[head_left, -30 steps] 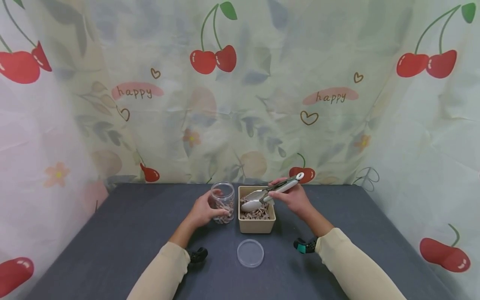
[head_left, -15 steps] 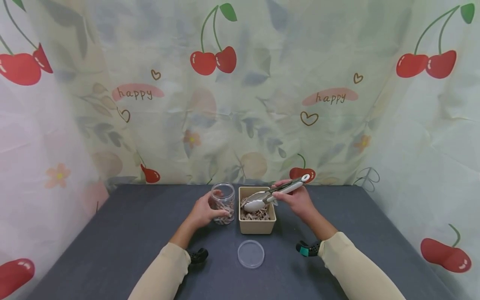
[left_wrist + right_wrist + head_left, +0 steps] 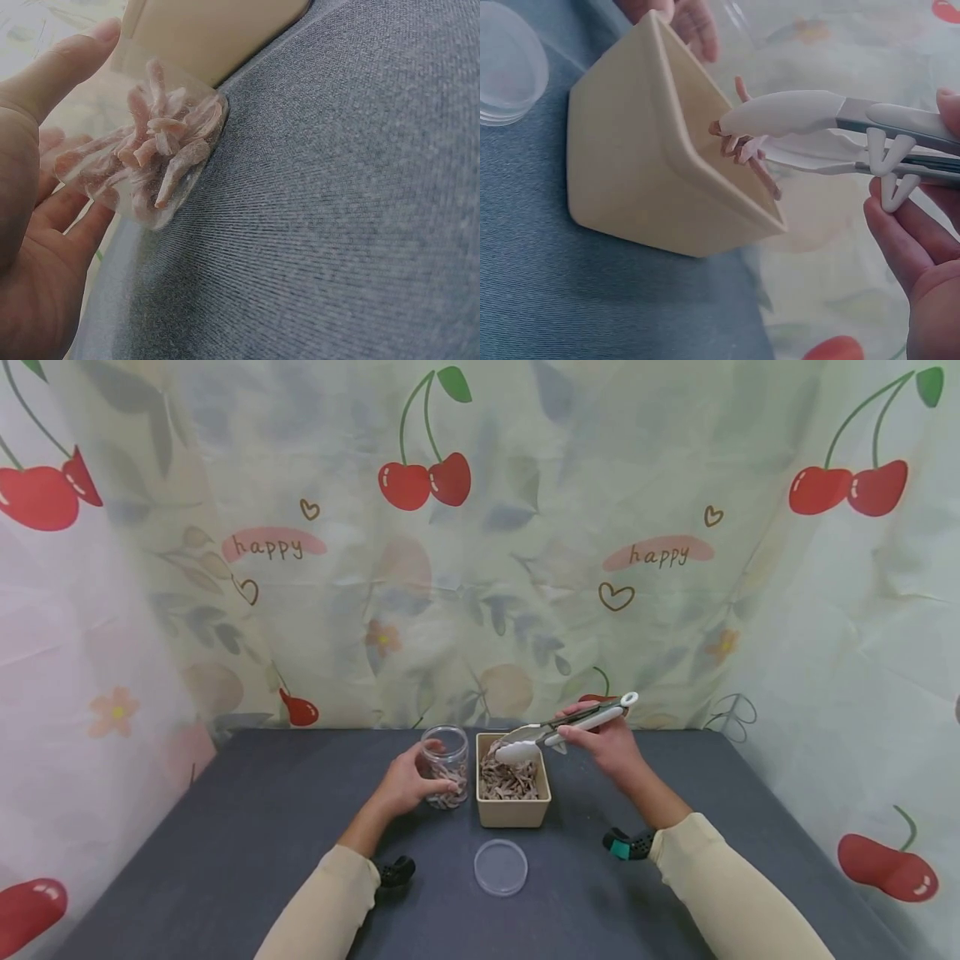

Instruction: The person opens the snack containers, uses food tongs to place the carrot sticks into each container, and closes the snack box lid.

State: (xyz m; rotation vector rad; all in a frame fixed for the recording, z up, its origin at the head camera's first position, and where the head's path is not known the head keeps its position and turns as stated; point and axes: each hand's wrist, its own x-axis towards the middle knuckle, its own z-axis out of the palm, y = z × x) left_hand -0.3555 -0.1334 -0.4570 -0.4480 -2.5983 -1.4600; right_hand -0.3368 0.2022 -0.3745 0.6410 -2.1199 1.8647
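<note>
My left hand [image 3: 405,783] is curled round a clear jar [image 3: 446,747] that stands without a lid on the table. Pale brown-pink dried strips [image 3: 165,142] lie in the jar's lower part. To its right is a square beige box [image 3: 514,814] with many similar strips [image 3: 508,783] inside. My right hand [image 3: 609,745] grips white-and-metal tongs [image 3: 592,720], their heads above the box's opening. In the right wrist view several strips [image 3: 744,150] are pinched between the tong heads, near the box's rim.
A round clear lid [image 3: 501,867] lies on the dark blue table [image 3: 300,827] in front of the box. Behind the table hangs a cherry-printed curtain [image 3: 480,568]. Black bands with devices sit at both wrists.
My right hand has moved right and slightly up, lifting the tongs from among the strips. The left hand and the jar have stayed in place.
</note>
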